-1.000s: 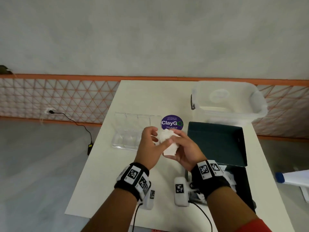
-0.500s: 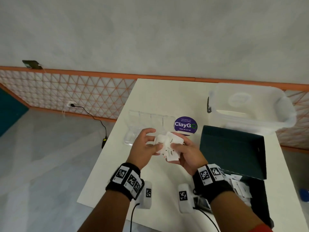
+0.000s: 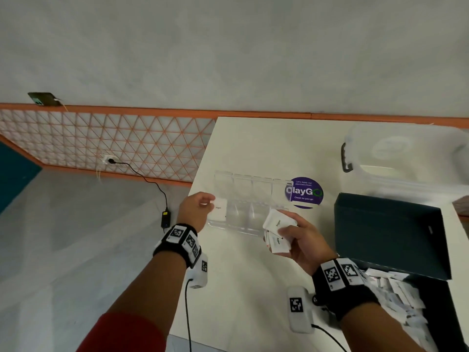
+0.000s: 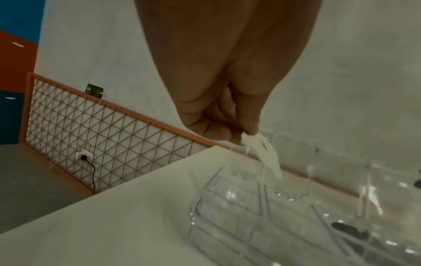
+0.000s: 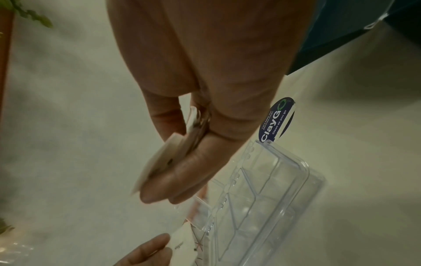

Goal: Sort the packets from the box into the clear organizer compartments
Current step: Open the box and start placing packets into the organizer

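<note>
Currently you're mid-placement: left hand (image 3: 196,210) pinches one sugar packet (image 3: 219,209) over the organizer (image 3: 250,199)'s leftmost compartment, frame centre, right hand (image 3: 302,237) clamped on the remaining stack (image 3: 278,233); next, lower and release it inside.

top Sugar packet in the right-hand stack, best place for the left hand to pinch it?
Pinch the top Sugar packet at its free far-left corner, coming in from the left over the clear organizer. That corner fans clear of the packets beneath, while the right hand covers its near-right end. A thumb-and-finger pinch across its flat faces should probably slide it out.
</note>
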Demonstrator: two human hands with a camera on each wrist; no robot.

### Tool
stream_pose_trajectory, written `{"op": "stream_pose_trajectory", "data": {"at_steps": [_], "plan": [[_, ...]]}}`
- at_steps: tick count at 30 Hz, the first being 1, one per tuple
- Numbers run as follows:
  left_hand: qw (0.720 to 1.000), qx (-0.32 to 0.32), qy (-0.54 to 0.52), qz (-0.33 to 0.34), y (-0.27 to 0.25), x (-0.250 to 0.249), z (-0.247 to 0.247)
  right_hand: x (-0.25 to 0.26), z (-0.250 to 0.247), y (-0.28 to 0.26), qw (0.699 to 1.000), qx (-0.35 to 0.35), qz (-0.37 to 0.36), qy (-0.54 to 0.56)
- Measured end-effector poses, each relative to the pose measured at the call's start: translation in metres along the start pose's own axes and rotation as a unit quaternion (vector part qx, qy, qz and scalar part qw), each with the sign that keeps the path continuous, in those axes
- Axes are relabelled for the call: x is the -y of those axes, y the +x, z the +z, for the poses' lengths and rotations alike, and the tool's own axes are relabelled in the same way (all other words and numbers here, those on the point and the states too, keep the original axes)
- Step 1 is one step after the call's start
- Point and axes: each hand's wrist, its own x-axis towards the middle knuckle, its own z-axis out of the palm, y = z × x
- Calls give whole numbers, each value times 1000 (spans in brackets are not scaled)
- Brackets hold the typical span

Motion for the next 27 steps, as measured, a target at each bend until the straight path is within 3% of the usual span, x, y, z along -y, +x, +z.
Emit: {"op": "stream_pose_trajectory", "data": {"at_steps": [9,14,19,22,27], "plan": [[995,29,91,-19,35,18,21,-10,3,11,1000,-18,-2,4],[991,9,129,-23,39,18,36,-16,5,17,1000,-25,2,5],[964,37,256,62,34,24,43,-22,10,26,1000,-26,12,3],[958,22,280,58,33,31,41,-24,17,34,999,-30,16,0],[950,121,288,9,32,41,36,-24,32,43,1000,-24,18,1]]}}
